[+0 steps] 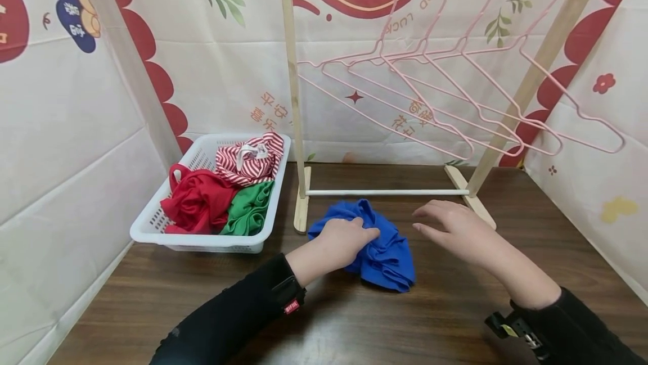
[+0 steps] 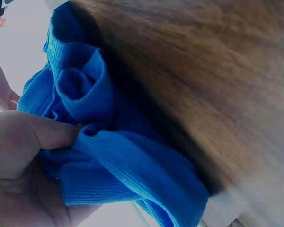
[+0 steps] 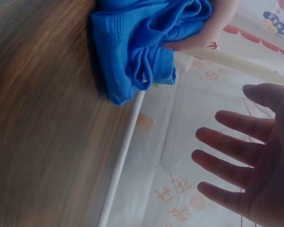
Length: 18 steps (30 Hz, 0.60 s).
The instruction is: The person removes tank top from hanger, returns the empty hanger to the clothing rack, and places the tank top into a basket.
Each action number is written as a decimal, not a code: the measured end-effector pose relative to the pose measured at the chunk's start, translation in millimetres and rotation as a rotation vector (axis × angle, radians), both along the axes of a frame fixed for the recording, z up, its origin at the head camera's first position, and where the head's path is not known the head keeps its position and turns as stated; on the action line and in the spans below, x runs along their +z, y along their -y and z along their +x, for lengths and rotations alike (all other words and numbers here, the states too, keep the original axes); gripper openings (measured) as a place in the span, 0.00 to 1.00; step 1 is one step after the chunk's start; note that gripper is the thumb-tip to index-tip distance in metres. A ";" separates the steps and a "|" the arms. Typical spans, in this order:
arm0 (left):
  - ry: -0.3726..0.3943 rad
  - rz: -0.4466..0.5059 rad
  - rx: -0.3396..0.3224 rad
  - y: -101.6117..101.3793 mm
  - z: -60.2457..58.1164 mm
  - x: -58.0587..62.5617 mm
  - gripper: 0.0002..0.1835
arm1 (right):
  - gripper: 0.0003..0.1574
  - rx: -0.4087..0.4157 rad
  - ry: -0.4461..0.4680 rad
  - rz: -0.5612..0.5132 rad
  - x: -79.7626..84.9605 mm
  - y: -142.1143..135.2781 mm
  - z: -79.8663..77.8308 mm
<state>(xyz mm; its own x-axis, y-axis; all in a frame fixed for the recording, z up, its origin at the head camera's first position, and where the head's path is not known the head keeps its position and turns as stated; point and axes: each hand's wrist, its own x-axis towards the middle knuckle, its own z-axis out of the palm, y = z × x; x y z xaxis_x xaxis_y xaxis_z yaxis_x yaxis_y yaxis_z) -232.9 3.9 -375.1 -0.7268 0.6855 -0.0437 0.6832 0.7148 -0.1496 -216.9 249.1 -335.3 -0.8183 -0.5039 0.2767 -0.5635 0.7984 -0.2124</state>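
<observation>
A crumpled blue ribbed garment [image 1: 387,258] lies bunched on the brown table in front of the rack. My left hand [image 1: 336,241] grips it from its left side; in the left wrist view the thumb [image 2: 52,132] presses into the folds of the blue cloth [image 2: 132,161]. Its exact kind cannot be made out while bunched. To the right of the garment, my right hand [image 1: 458,230] hovers above the table, apart from the cloth. The right wrist view shows that hand [image 3: 255,156] with its fingers spread and nothing in them.
A white basket [image 1: 147,233] at the left holds a red garment [image 1: 199,202], a green one [image 1: 250,207] and a red-and-white striped one [image 1: 253,157]. Behind the blue garment stands a wooden rack [image 1: 296,100] with several pink hangers [image 1: 430,61] on its top bar. Printed cloth walls enclose the table.
</observation>
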 end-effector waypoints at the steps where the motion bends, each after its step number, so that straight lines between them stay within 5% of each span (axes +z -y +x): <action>1: -0.006 -0.004 0.002 0.7 0.9 0.6 0.24 | 0.15 0.000 0.002 -0.004 0.1 0.9 0.3; 18: -0.073 0.277 -0.001 33.7 0.8 30.0 0.20 | 0.17 -0.037 0.015 -0.120 18.5 17.4 4.8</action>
<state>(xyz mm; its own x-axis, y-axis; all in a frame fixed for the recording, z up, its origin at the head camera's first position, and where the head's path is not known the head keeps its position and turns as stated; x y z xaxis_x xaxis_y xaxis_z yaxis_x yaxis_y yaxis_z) -232.1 -29.9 -345.1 -0.7204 0.6648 0.1978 0.6786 0.7345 0.0026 -212.1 231.7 -316.7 -0.8404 -0.4371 0.3204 -0.5298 0.7872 -0.3157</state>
